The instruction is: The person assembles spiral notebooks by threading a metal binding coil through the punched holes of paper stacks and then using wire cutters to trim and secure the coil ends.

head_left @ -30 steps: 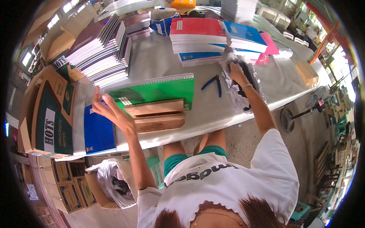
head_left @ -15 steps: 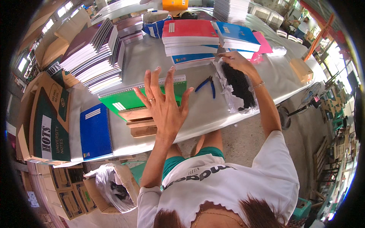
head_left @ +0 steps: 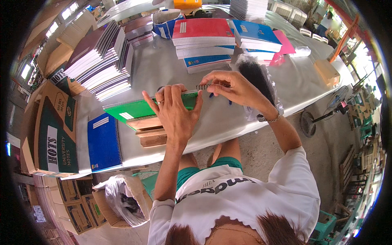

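A green notebook (head_left: 132,110) stands tilted on its edge against a wooden block stand (head_left: 153,138). My left hand (head_left: 176,110) is closed over the notebook's upper edge, its fingers behind and its thumb at the right end. At that same end my right hand (head_left: 239,90) pinches a short dark spiral coil (head_left: 202,87), its tip close to the notebook's corner; whether it has entered the holes I cannot tell. Beyond the right hand, a bundle of black coils (head_left: 258,75) lies in clear plastic. Blue-handled pliers (head_left: 230,102) are mostly hidden behind the right hand.
A blue notebook (head_left: 103,143) lies at the left, beside a carton (head_left: 55,134). Stacked spiral notebooks (head_left: 102,61) rise at the back left. Red-topped (head_left: 203,30) and blue-topped notebooks (head_left: 255,34) are piled behind my hands. A floor fan (head_left: 308,123) stands right of the table.
My right hand has come left from the coil bundle to the notebook's right end, now with a coil in its fingers. My left hand has closed from spread fingers onto the green notebook's edge.
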Motion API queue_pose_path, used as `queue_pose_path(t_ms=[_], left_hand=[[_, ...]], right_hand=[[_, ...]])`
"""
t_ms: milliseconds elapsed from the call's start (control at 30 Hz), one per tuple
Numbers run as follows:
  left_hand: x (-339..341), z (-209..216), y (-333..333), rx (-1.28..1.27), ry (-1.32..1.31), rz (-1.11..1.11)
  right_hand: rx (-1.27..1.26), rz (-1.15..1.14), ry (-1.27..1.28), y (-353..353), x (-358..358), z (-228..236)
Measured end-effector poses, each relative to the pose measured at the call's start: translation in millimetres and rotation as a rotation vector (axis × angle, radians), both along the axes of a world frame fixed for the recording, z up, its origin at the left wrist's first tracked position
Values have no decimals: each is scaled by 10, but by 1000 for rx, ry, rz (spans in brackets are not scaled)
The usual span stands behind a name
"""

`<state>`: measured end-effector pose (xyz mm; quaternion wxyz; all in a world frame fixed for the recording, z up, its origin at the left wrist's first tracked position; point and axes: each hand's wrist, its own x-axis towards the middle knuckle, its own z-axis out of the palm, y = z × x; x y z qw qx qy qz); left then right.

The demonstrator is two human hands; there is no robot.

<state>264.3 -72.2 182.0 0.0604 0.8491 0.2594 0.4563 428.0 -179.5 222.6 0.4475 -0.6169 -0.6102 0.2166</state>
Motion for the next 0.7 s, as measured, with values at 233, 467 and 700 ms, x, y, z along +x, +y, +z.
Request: queue_pose_path(t_ms=[233, 467, 700], left_hand=[[-155, -440, -148, 140, -160, 60], [-294, -945, -207, 175, -252, 56], [-335, -982, -227, 215, -252, 43]], right_hand=[[176, 14, -253, -132, -185, -33], [177, 116, -322, -262, -409, -211], [211, 76, -586, -309, -464, -249]])
